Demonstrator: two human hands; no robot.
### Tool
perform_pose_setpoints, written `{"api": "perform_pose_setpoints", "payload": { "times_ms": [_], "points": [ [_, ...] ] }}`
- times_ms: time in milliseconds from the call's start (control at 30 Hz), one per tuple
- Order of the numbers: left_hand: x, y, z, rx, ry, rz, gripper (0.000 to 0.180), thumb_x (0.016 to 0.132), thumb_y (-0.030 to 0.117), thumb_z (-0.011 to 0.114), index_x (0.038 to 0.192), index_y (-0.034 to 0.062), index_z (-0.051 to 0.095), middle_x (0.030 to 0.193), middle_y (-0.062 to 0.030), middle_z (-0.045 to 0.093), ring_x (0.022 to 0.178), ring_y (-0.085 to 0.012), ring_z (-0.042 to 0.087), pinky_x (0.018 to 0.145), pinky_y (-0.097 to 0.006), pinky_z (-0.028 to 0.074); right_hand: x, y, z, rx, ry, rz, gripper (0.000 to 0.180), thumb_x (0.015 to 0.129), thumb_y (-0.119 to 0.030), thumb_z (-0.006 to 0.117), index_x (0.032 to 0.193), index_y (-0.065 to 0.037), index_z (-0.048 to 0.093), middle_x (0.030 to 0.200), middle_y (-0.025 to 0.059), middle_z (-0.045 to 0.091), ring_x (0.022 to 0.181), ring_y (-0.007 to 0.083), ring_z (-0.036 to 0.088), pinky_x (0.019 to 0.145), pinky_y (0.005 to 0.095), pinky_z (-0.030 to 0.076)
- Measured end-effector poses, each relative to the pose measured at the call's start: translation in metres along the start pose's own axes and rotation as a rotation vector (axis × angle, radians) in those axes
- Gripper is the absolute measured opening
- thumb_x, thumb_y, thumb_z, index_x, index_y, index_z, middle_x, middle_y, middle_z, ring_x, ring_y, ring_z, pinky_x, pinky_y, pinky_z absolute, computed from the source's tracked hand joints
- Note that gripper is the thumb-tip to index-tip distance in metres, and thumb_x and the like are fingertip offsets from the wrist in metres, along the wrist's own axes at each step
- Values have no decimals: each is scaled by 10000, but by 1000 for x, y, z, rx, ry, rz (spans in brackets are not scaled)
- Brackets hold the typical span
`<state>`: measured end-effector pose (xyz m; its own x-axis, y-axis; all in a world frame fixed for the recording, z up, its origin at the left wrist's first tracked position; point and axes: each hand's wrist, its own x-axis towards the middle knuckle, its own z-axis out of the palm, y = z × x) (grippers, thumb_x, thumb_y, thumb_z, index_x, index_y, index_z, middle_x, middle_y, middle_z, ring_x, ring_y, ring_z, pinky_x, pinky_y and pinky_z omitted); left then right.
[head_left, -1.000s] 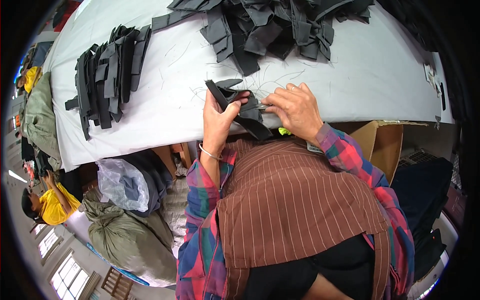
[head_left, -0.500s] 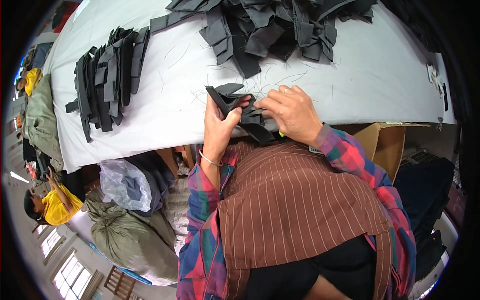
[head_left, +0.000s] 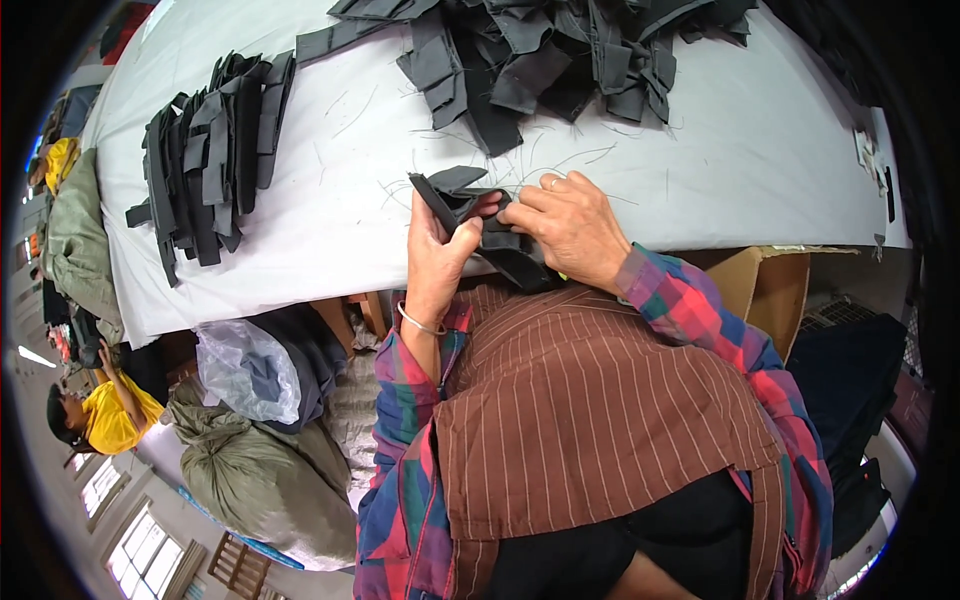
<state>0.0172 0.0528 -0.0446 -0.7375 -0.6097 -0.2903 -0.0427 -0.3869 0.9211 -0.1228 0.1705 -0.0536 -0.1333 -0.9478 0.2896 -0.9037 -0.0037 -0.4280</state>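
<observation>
Between my hands, over the table's front edge, is a folded dark grey fabric strip [head_left: 515, 262]. My left hand [head_left: 437, 250] is closed on it, thumb on top and fingers behind. My right hand [head_left: 570, 225] pinches the strip's upper right part with thumb and fingertips; whether a small tool or thread is also between them cannot be made out. Past my hands lies a loose heap of similar dark strips [head_left: 530, 75]. At the left, more strips are laid side by side in a neater pile [head_left: 210, 160]. Loose dark threads are scattered on the white table cover [head_left: 330, 220].
Below the table at left are a clear plastic bag [head_left: 245, 370] and a full olive sack [head_left: 260, 485]. A cardboard box [head_left: 770, 295] stands under the table's right side. At the far left a person in a yellow shirt [head_left: 120, 410] is at work.
My right hand has moved slightly left, its fingers now closed against the strip. My left hand keeps its hold almost unmoved.
</observation>
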Motion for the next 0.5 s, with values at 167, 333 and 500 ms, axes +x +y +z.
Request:
{"api": "perform_pose_setpoints", "payload": {
  "times_ms": [167, 333, 500],
  "points": [
    [-4, 0, -1, 4, -4, -15, 403, 814, -75, 500, 1196, -5, 393, 1099, -170, 615, 1011, -200, 611, 914, -312, 474, -2, -2, -6, 89, 9, 64, 102, 766, -149, 661, 862, -132, 629, 760, -10, 572, 733, 185, 553, 645, 330, 401],
    [-14, 1, -1, -38, 44, 31, 430, 797, -100, 510, 1203, -8, 403, 1124, -161, 596, 1063, -229, 606, 952, -326, 449, -13, -1, -18, 303, 75, 245, 129, 787, -150, 669, 906, -115, 633, 811, 12, 637, 735, 220, 593, 664, 343, 461],
    [-25, 5, -3, -52, 80, 79, 483, 783, -89, 533, 1240, -3, 402, 1138, -153, 591, 1099, -248, 598, 958, -337, 444, -19, -11, -45, 622, -148, 492, 218, 789, -94, 687, 994, -42, 635, 845, 69, 654, 756, 176, 630, 680, 286, 479]
  ]
}}
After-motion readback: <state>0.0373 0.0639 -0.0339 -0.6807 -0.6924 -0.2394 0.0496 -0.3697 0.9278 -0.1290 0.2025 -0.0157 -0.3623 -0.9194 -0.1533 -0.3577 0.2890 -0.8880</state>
